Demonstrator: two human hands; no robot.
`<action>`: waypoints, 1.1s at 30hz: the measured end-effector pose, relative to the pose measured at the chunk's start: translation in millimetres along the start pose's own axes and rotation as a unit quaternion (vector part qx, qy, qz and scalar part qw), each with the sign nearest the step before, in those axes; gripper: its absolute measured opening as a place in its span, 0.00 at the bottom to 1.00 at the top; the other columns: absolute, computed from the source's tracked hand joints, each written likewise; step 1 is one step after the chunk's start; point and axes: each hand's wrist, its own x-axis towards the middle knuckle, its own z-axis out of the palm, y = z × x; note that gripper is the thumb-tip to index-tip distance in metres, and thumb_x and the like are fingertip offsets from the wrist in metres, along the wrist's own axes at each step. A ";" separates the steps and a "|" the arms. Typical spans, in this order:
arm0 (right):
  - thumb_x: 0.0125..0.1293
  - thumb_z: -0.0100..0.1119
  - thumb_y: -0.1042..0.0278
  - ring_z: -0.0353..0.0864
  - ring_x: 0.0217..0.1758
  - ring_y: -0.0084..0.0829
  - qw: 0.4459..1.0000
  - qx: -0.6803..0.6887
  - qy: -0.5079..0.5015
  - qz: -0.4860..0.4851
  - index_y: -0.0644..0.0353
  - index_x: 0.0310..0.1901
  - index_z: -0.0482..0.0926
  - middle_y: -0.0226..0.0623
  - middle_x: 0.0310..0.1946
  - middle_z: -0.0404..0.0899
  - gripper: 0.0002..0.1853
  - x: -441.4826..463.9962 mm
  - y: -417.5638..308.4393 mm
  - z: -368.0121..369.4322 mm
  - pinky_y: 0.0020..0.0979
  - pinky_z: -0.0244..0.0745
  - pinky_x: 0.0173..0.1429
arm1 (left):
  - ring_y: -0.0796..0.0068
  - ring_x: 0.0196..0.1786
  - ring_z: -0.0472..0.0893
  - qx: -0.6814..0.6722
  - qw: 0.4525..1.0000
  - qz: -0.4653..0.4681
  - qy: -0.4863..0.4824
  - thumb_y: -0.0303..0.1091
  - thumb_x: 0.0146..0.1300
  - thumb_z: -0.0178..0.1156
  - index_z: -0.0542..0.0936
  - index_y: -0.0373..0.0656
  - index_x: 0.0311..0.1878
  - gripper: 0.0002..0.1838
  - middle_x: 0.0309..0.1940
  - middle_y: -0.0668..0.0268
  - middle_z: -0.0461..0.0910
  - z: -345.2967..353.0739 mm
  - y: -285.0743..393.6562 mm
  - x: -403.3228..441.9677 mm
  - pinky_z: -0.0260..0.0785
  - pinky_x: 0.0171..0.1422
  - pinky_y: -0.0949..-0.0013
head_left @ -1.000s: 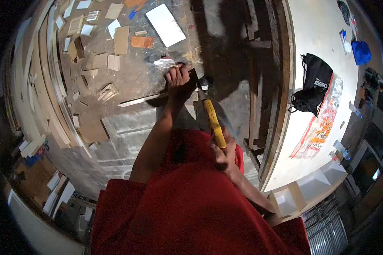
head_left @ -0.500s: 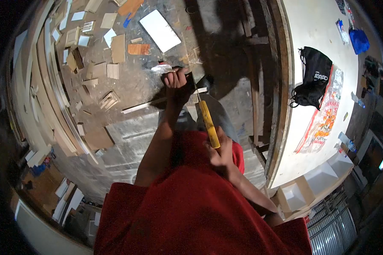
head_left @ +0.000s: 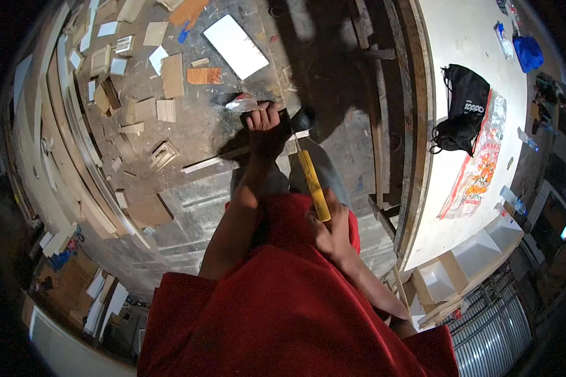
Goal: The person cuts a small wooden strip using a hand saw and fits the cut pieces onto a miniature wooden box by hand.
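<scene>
My right hand (head_left: pixel 333 226) is wrapped round the lower end of a long yellow handle (head_left: pixel 314 185). A thin, dark part runs up from the handle towards a light strip (head_left: pixel 300 134) near my shoe; what kind of tool it is, I cannot tell. Farther forward, my left hand (head_left: pixel 264 117) is closed, its fingers curled at a dark object that shadow mostly hides. A shiny clear item (head_left: pixel 241 102) lies just left of those fingers. From the shadow by my left arm a narrow pale strip (head_left: pixel 202 164) sticks out to the left.
Wood offcuts (head_left: pixel 166 110), a white board (head_left: pixel 236 47) and an orange-brown piece (head_left: pixel 204 76) lie on the floor. Long boards (head_left: pixel 75 144) line the left. At right, a white tabletop (head_left: pixel 421 251) bears a black drawstring bag (head_left: pixel 464 107) and a plastic bag (head_left: pixel 484 169).
The view has shifted slightly. The yellow handle has tilted a little, its upper end moving left and then back slightly. Both hands keep their closed shape.
</scene>
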 end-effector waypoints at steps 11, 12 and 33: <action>0.56 0.62 0.79 0.74 0.32 0.32 0.999 0.002 0.028 0.019 0.66 0.41 0.75 0.40 0.28 0.76 0.11 18.6 -26.5 2.2 0.33 0.74 0.41 | 0.61 0.49 0.75 0.020 1.000 -0.008 -0.020 0.43 0.65 0.58 0.79 0.50 0.51 0.15 0.50 0.62 0.79 -4.0 2.0 1.7 0.64 0.53 0.56; 0.61 0.61 0.79 0.70 0.32 0.21 0.999 -0.034 0.030 -0.016 0.65 0.38 0.75 0.36 0.26 0.74 0.06 21.1 -29.5 3.4 0.29 0.72 0.38 | 0.61 0.48 0.76 0.044 0.998 -0.007 -0.035 0.44 0.65 0.58 0.79 0.51 0.52 0.15 0.50 0.63 0.79 -2.5 1.1 1.0 0.64 0.52 0.56; 0.68 0.61 0.73 0.74 0.34 0.23 0.997 -0.054 0.059 0.010 0.67 0.41 0.78 0.38 0.29 0.78 0.06 33.1 -33.1 0.0 0.28 0.72 0.40 | 0.62 0.49 0.77 0.062 0.996 0.035 -0.060 0.49 0.63 0.61 0.78 0.50 0.58 0.23 0.51 0.63 0.78 -15.4 -3.0 2.1 0.67 0.49 0.53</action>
